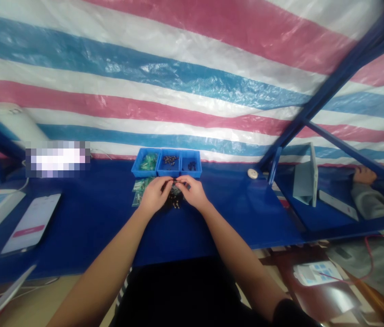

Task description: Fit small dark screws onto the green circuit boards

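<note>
Small-parts work in progress at a blue desk (90,222), seen from above the person's lap. The left hand (154,195) and right hand (194,190) meet midway along the desk, between its near and far edges, each with thumb and fingers drawn together to pinch a small dark part (175,180); its exact form is too small to tell. Directly beneath and nearer the near edge lies a loose pile of dark parts (173,200), some with pale metallic ends. Flat green pieces (138,196) lie beside the left hand. Toward the far edge, three blue bins (145,173) stand side by side: the left holds green pieces (149,161), the middle dark and brassy parts (170,161), the right a few dark parts (191,166).

Extent of the work: one part is in hand, apparently being worked rather than set down. The loose pile and the stocked bins suggest that the handling is partway through, with much material left. Which pieces, if any, are finished cannot be distinguished.
</note>
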`<state>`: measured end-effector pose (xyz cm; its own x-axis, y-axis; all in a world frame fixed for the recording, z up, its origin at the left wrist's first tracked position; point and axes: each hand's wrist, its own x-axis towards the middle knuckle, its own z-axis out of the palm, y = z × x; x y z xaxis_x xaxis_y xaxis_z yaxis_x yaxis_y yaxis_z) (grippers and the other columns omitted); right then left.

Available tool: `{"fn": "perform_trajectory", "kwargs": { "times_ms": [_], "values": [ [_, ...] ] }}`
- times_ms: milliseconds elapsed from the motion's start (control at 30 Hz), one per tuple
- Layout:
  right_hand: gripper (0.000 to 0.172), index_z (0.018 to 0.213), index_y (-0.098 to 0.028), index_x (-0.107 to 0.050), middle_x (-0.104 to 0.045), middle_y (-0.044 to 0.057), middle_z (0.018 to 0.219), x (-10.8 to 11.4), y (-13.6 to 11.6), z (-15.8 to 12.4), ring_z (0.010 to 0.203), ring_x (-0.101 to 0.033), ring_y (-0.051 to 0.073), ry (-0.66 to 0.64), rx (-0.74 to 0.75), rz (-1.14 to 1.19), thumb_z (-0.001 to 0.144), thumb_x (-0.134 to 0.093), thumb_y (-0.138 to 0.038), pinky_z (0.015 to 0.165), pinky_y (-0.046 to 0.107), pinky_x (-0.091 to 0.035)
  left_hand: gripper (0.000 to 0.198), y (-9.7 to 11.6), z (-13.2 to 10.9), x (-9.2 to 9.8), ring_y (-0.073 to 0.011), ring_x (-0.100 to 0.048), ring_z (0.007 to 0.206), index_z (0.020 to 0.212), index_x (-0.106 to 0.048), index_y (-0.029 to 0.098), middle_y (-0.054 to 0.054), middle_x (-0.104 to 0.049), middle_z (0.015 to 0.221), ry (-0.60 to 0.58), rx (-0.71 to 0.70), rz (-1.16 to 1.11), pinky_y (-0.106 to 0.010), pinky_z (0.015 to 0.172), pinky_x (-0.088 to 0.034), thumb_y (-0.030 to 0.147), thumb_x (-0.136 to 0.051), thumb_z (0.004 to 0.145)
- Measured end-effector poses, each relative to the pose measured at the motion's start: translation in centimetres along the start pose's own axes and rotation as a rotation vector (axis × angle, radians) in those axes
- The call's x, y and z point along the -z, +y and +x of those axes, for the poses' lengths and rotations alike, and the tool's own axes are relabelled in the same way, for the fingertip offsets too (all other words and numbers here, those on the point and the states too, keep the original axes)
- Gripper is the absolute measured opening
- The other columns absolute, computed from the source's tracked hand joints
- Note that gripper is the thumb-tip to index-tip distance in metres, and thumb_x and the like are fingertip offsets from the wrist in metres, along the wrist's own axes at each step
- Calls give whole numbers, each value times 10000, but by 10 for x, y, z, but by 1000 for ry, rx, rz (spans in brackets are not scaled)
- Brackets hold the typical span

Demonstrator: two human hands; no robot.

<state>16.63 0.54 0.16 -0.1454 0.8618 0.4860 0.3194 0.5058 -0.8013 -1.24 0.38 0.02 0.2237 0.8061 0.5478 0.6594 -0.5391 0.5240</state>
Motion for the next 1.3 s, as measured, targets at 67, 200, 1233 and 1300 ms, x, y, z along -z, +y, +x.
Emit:
{"fn": "perform_trajectory", "kwargs": {
  "times_ms": [67,200,1233,1300],
  "values": [
    [182,991,-234,-691,-720,35,981,-1,1,0,839,-671,170,6,-13,2,862,-610,-334,777,295,-546,272,0,0,-1,-210,-651,984,1099,-652,206,-67,-700,1075,9,0,-16,-342,890,-518,358,-486,947],
    [192,991,-237,-695,-730,28,976,-2,0,0,846,-684,173,11,-30,43,861,-613,-352,786,300,-550,249,0,0,0,-203,-657,973,1071,-668,221,-57,-705,1061,-10,-34,-45,-343,889,-527,345,-492,944],
    [242,1044,-242,-712,-741,41,966,-2,-1,-3,842,-688,202,6,-23,50,847,-627,-353,789,343,-559,257,7,0,4,-195,-640,897,1052,-626,226,-49,-687,997,-99,10,-82,-326,824,-499,358,-419,975],
    [241,1045,-245,-712,-741,41,975,-2,-2,-3,852,-688,203,10,-23,55,850,-626,-357,805,349,-558,259,8,0,5,-190,-638,882,1047,-624,230,-43,-686,982,-118,9,-90,-321,817,-496,354,-406,981]
  ]
}}
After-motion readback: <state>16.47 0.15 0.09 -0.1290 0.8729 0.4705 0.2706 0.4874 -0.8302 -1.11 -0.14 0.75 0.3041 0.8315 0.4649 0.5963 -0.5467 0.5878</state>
